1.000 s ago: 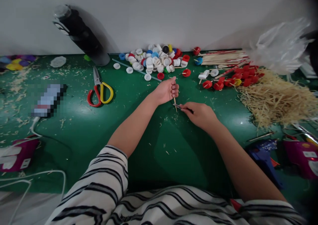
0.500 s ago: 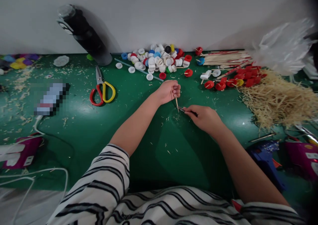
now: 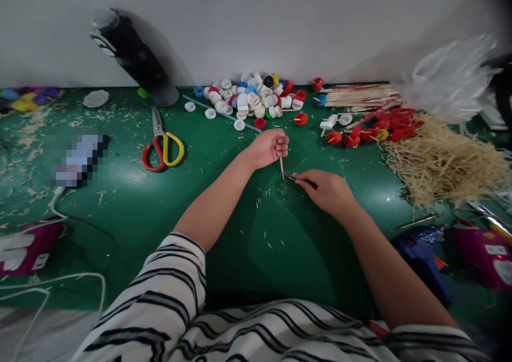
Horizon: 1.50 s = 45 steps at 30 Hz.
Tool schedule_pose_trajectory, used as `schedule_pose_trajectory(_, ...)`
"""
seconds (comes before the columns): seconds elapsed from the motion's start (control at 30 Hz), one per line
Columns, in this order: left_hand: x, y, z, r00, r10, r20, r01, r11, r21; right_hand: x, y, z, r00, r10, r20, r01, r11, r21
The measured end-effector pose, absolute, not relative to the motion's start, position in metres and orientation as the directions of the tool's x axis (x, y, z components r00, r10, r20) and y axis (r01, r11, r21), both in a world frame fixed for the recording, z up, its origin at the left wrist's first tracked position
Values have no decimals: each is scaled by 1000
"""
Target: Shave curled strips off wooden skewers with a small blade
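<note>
My left hand (image 3: 269,149) is closed in a fist around a thin wooden stick (image 3: 281,166), whose lower end points down toward the green tabletop. From the right, my right hand (image 3: 326,188) pinches a small knife (image 3: 290,176); most of its handle is hidden in the fingers. The blade's tip meets the stick close to its lower end. Below both hands, thin wood shavings (image 3: 268,244) lie scattered on the table.
Bottle caps (image 3: 256,103) are heaped at the wall, beside a black bottle (image 3: 140,58). Scissors (image 3: 163,143) and a phone (image 3: 80,159) lie left. Right are wooden sticks (image 3: 356,96), red caps (image 3: 360,134), a straw-like pile (image 3: 444,165) and a blue glue gun (image 3: 424,255).
The view has shifted slightly, so everything sits a little further left. Both hands keep their holds, and the knife stays at the stick's lower end.
</note>
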State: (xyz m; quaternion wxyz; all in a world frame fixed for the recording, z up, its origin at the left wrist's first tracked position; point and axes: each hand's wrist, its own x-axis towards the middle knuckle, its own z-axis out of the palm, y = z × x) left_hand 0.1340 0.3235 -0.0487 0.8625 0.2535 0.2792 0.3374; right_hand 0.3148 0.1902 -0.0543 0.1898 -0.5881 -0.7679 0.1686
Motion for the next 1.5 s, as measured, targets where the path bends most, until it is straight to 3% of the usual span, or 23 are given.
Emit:
schedule_pose_trajectory(0.17, 134, 324, -51, 634, 713, -298, -451, 654, 607, 306, 201, -60, -211, 954, 212, 867, 283, -410)
schedule_pose_trajectory(0.57, 140, 318, -43, 518, 780, -350, -449, 597, 665, 307, 201, -53, -230, 972, 38, 888, 226, -400)
schedule_pose_trajectory(1.5, 138, 322, -43, 527, 753, -395, -497, 650, 575, 315, 184, -47, -237, 970, -49, 881, 194, -431)
